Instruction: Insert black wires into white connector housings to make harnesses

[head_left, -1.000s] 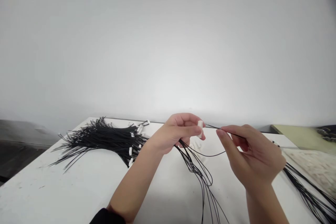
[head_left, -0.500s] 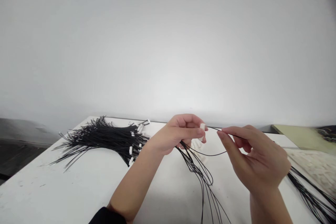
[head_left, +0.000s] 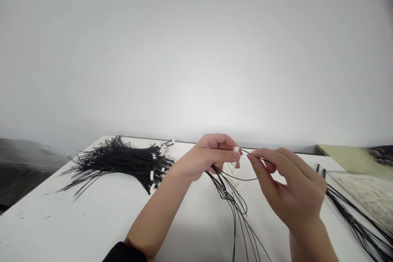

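Between its thumb and fingers, my left hand point(head_left: 215, 153) pinches a small white connector point(head_left: 236, 150). Several black wires point(head_left: 225, 194) hang from below that hand down to the table. My right hand point(head_left: 291, 184) is closed in a pinch on a thin black wire point(head_left: 245, 151), just to the right of the connector. The wire runs from the fingertips to the connector's top end; whether its tip is inside cannot be made out. A loop of wire curves under the gap between the hands.
A large pile of black wires point(head_left: 123, 159) with white connectors lies on the white table point(head_left: 92, 221) at the left. More black wires point(head_left: 350, 213) lie at the right, beside a bag of white pieces point(head_left: 365, 192). Loose white pieces sit behind my hands. A wall rises behind.
My right hand has moved left, closer to the connector, with the wire still pinched. My left hand has barely moved. More of the wire bundle at the right now shows.
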Demonstrator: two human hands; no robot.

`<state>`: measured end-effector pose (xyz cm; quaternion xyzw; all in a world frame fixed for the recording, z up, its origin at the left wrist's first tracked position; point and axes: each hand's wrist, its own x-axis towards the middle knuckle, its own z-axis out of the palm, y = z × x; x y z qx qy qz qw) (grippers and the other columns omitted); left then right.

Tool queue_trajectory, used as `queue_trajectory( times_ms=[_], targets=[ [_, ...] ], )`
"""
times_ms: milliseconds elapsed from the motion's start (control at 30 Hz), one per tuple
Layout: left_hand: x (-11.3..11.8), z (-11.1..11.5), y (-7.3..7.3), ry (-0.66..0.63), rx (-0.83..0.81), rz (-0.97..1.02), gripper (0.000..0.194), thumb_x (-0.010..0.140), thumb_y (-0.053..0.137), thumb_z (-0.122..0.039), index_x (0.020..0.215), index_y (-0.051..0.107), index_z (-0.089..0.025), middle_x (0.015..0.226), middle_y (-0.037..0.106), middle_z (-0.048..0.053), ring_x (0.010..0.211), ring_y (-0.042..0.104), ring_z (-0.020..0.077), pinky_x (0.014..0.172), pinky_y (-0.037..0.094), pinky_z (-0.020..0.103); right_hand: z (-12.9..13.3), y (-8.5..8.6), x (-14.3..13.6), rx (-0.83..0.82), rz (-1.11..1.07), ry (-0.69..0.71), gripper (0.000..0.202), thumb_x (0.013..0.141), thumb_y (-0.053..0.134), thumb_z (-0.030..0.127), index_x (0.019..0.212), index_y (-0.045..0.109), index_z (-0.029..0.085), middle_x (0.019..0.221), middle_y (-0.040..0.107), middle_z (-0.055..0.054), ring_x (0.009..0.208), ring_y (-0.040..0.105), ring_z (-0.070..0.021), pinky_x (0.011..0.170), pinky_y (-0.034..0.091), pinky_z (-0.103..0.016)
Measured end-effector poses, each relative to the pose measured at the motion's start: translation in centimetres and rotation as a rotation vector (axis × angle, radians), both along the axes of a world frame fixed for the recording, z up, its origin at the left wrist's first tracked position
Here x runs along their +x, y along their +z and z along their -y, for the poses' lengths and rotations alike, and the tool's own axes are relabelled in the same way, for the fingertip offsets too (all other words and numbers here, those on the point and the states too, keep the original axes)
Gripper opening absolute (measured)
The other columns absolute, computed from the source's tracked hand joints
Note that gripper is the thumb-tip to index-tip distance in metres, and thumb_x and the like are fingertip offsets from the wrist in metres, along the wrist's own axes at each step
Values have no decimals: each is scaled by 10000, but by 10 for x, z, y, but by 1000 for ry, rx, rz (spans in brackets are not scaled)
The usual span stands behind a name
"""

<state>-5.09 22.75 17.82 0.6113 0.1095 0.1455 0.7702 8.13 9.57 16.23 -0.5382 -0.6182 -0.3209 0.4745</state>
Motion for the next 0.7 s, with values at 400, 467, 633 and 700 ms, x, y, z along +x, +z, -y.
queue_trajectory(
  times_ms=[400,467,633,700],
  targets=[
    [3,2,1,-5,22,-33,176,743,743,-267,771,619,-146,671,640,0,460,404,25,397,238,179,-1,-3,0,-63,-33,-4,154,810,639,49,872,584,179,626,500,33,549,407,-65,529,366,-228],
    [3,2,1,3,29,-36,172,746,742,-265,776,622,-146,673,639,-1,461,406,23,409,253,180,-1,-3,0,-81,-47,-3,146,816,633,54,872,581,179,633,499,31,557,409,-68,526,362,-230],
    [3,1,1,-3,32,-42,176,747,744,-261,773,615,-144,674,636,1,467,402,25,413,241,183,-1,-4,1,-100,-70,23,161,809,629,41,884,575,172,634,486,33,563,401,-70,519,353,-233],
    [4,1,0,-10,30,-43,177,751,740,-264,783,615,-143,675,638,1,468,406,27,416,242,186,0,-3,1,-106,-77,35,166,810,624,39,891,572,174,640,489,32,568,407,-72,519,353,-232]
  ],
)
